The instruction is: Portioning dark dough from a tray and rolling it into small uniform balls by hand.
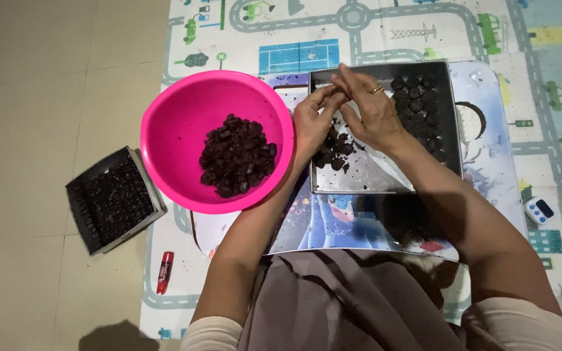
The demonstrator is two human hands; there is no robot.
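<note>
Both our hands meet over the metal tray (385, 185): left hand (311, 125) and right hand (373, 110) pinch one small dark lump (337, 97) between their fingertips. Below lies a loose dark heap (336, 151); shaped balls (421, 107) line the tray's right side. Left sits a pink bowl (183, 123) of dark chunks (237, 156).

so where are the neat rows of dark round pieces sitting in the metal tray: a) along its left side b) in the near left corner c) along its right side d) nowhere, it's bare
c: the dark round pieces line the right side of the metal tray, while the hands work over loose crumbs at its left.
</note>
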